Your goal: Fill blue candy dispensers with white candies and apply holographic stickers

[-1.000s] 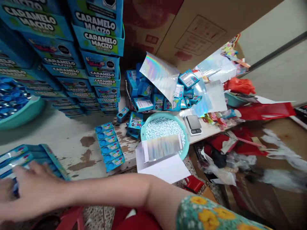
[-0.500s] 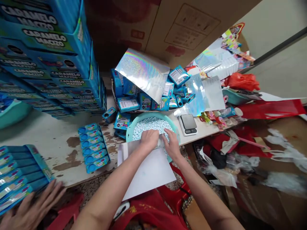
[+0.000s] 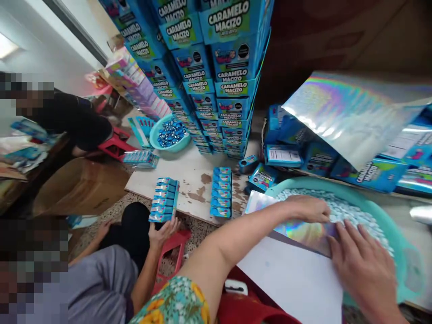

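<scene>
My left hand (image 3: 308, 209) is closed, fingers curled on the edge of a shiny holographic sheet (image 3: 308, 235). The sheet's right end is between the thumb and fingers of my right hand (image 3: 367, 258). Both hands are over the near side of a turquoise basin (image 3: 407, 258) full of small pale-blue candies (image 3: 362, 215). A white sheet (image 3: 290, 279) slopes down below the holographic one, over my lap. Whether the two sheets are joined, I cannot tell.
Stacked blue candy boxes (image 3: 232, 85) rise behind the table (image 3: 189, 180). A row of small boxes (image 3: 221, 193) stands left of the basin. At the left, a co-worker's hand (image 3: 164, 231) holds a similar row (image 3: 164, 200). A second basin (image 3: 172, 146) has blue wrapped pieces.
My view has swung left, bringing the co-worker and the second basin into sight. Both my hands stay at the sheet over the candies. The co-worker's row of boxes is now held up by a hand.
</scene>
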Demonstrator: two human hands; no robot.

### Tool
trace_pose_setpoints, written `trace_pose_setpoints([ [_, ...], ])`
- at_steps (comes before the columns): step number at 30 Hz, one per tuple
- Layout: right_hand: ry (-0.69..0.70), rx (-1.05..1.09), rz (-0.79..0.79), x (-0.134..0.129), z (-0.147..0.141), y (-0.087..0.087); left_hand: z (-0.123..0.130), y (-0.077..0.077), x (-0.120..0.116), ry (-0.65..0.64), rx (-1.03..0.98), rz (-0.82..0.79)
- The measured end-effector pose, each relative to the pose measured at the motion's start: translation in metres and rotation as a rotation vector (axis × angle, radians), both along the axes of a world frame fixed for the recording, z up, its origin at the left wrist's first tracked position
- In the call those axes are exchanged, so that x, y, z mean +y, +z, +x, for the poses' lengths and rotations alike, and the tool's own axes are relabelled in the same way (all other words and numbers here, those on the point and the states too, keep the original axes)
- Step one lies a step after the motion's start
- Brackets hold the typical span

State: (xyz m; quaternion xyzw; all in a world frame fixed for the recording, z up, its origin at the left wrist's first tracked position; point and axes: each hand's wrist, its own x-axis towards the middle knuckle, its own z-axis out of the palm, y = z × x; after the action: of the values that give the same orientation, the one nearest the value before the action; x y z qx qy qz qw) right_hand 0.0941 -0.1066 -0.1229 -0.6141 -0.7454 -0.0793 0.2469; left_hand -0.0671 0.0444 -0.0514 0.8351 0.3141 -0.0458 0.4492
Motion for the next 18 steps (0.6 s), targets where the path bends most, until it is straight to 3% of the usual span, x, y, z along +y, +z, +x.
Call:
trace_pose_setpoints([
  [6, 0.065, 0.060, -0.006, 0.001, 0.000, 0.013, 0.009, -0.016, 0.001, -0.122, -0.007, -0.005],
  [9, -0.059, 0.081, 0.058, 0.005, -0.005, 0.019, 0.007, -0.013, -0.004, -0.124, -0.024, 0.015],
  [12, -0.109, -0.001, -0.056, 0.007, -0.013, 0.023, 0.006, -0.009, -0.004, -0.058, -0.040, 0.031],
  [18, -0.139, -0.042, -0.172, -0.005, -0.017, 0.028, 0.012, -0.022, 0.000, -0.081, -0.100, 0.008],
])
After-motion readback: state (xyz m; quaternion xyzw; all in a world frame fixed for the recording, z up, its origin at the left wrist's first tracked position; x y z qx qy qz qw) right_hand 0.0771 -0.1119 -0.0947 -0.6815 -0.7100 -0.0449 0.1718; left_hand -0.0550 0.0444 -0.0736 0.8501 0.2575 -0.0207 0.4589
